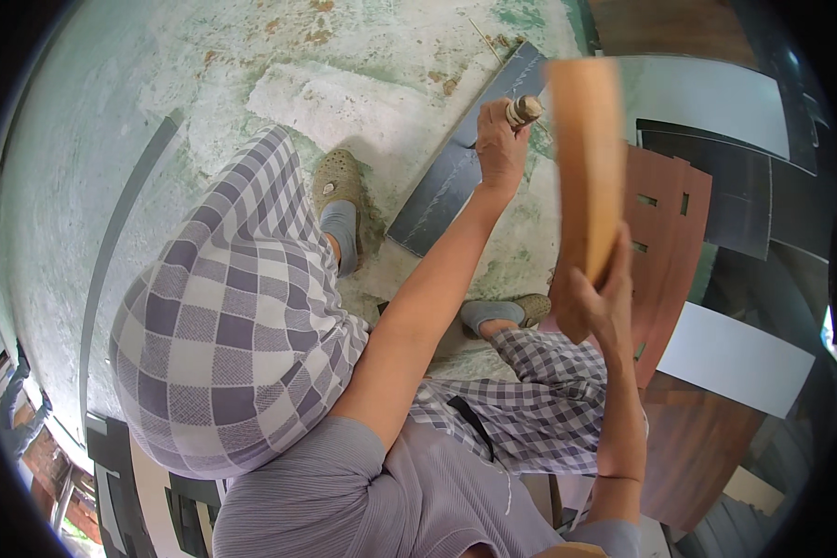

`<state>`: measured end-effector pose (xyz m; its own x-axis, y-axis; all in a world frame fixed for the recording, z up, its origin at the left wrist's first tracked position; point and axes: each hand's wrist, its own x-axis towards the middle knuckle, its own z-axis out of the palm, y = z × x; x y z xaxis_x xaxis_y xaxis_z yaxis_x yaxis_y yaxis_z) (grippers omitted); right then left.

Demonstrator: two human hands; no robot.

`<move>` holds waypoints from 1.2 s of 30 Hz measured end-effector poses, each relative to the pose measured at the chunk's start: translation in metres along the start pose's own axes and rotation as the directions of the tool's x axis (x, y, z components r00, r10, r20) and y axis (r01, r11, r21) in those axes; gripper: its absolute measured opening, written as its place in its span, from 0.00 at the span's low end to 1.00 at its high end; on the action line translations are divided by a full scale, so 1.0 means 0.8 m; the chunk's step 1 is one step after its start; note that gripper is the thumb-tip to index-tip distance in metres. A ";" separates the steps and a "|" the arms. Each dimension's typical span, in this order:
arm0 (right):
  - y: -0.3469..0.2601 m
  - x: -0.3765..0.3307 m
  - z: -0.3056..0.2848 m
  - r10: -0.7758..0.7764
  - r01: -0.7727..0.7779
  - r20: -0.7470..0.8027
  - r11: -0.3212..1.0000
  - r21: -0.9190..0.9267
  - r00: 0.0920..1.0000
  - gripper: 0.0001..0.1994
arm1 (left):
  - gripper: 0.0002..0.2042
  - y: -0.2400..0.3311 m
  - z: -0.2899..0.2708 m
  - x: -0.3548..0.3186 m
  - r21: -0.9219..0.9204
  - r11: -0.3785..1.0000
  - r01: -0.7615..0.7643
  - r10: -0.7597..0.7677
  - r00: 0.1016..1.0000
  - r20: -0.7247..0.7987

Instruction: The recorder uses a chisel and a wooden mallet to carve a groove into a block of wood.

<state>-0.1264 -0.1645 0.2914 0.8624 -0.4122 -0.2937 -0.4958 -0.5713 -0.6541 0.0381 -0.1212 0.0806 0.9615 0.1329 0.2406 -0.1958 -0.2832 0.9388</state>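
Observation:
A dark grey board [437,191] lies aslant on the floor between my feet, with a pale, rough line of marks along its middle. My left hand [500,158] is closed around a chisel, whose round wooden handle end [527,110] sticks out above the fist. The fist mostly hides the blade; a small dark part shows at the board's surface. Raised to the right of it is a long, flat-sided wooden club [588,158], blurred by motion. My right hand [606,302] grips this club near its lower end, and its far end stands apart from the chisel.
Right of me lie a reddish-brown panel [665,223] with cut slots, a white board [730,358], dark panels [730,186] and a pale sheet [707,98]. A long grey strip [126,205] lies at the left on the stained concrete floor [223,74].

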 end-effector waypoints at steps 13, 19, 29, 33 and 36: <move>0.006 0.005 0.000 0.018 -0.012 0.056 0.994 -0.106 0.998 0.40 | 0.19 0.022 -0.010 -0.007 -0.041 0.996 0.083 -0.083 0.996 -0.021; 0.023 0.002 -0.014 0.047 -0.046 -0.027 0.997 0.055 0.999 0.39 | 0.16 0.026 -0.003 -0.007 -0.073 0.997 0.022 -0.020 1.000 0.019; 0.022 0.005 -0.047 -0.026 0.029 -0.190 0.999 0.015 0.981 0.40 | 0.18 0.019 0.005 0.001 -0.101 0.994 -0.041 0.059 0.982 0.180; 0.012 0.003 -0.053 -0.020 0.056 -0.247 0.988 0.141 0.969 0.40 | 0.20 0.012 0.005 0.001 -0.077 0.997 -0.026 0.047 0.954 0.295; 0.016 0.002 -0.048 -0.066 0.113 -0.313 0.985 0.134 0.948 0.40 | 0.20 0.014 0.008 0.000 -0.056 0.998 -0.010 0.028 0.944 0.330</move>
<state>-0.1352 -0.2003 0.3093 0.8181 -0.5749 -0.0173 -0.3774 -0.5139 -0.7704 0.0372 -0.1307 0.0894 0.9654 -0.1957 0.1722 -0.2160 -0.2306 0.9488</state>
